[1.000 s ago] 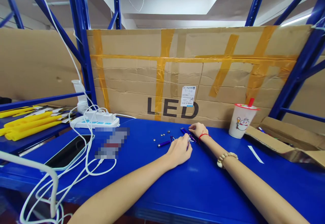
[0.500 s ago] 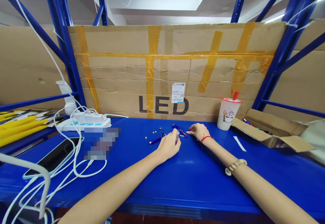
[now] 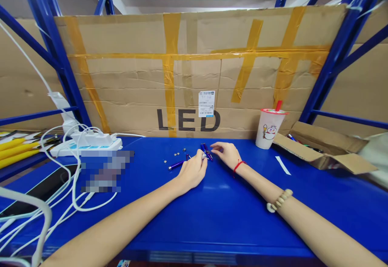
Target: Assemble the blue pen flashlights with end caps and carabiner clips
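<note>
well beyond the near edge of the bench [image 3: 230, 218], the left hand [image 3: 194, 171] is pinching what seems a small silvery piece [image 3: 204, 156], its fingers hiding most of it. just left of that hand, a purple tube [image 3: 176, 165] is lying with its silvery end toward the left edge. on the other side, the right hand [image 3: 226, 154] is curling loosely, thumb and forefinger parting, nothing showing between them. between the hands, slim purple parts [image 3: 207, 151] are lying close together, nearer the far edge. small round metal pieces [image 3: 176, 154] are sitting just beyond the tube. good work is probably calling for a light pinch low over the bench, the right hand steadying the purple parts and both wrists avoiding the round pieces.
</note>
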Demonstrator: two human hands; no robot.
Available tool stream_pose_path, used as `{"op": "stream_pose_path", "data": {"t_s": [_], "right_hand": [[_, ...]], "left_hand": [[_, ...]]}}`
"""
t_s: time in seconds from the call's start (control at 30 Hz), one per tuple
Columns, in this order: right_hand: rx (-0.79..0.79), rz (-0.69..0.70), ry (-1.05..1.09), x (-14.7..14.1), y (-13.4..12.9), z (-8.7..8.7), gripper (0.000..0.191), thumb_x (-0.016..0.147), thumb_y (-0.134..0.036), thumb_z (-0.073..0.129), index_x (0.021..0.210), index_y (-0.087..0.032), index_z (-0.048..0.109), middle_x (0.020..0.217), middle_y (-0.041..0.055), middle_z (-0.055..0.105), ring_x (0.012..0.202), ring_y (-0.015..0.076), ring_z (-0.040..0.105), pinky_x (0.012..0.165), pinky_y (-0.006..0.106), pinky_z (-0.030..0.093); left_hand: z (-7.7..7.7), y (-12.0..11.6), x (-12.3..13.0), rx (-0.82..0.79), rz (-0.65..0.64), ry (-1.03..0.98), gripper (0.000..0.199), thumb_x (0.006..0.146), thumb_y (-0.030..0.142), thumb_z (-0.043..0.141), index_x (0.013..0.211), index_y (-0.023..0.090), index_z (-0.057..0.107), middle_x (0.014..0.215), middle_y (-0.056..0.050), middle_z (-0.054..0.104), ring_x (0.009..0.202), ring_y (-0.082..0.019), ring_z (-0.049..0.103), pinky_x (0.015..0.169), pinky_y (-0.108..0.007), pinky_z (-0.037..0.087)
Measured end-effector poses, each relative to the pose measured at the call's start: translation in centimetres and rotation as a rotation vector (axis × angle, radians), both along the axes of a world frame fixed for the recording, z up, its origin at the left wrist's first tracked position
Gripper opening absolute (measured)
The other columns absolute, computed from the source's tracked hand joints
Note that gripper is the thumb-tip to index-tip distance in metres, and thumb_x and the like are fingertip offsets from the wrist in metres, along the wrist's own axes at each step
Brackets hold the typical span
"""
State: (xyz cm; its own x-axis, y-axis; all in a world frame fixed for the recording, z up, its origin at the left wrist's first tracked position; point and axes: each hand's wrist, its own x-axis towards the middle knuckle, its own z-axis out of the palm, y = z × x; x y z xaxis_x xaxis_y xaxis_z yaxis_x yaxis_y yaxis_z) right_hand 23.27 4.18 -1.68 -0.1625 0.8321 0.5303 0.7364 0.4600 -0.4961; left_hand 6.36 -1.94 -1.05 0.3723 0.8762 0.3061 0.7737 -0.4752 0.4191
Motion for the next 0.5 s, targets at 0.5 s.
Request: {"op": "stream_pose_path", "data": {"t_s": [0.5], "right_hand": [[0.162, 0.214, 0.267, -3.1, -3.6, 1.6, 0.021, 0.072, -0.026, 0.058, 0.091, -0.018, 0.063, 0.078, 0.002, 0.067, 0.071, 0.0136, 0.062, 0.065, 0.025, 0.047]], "left_hand": [[-0.5, 1.0, -0.3, -0.026, -0.009, -0.136, 0.021, 0.09, 0.032, 0.024, 0.089, 0.02, 0.041, 0.087, -0.002, 0.059, 0.078, -0.015, 0.056, 0.068, -0.026, 0.041]]}}
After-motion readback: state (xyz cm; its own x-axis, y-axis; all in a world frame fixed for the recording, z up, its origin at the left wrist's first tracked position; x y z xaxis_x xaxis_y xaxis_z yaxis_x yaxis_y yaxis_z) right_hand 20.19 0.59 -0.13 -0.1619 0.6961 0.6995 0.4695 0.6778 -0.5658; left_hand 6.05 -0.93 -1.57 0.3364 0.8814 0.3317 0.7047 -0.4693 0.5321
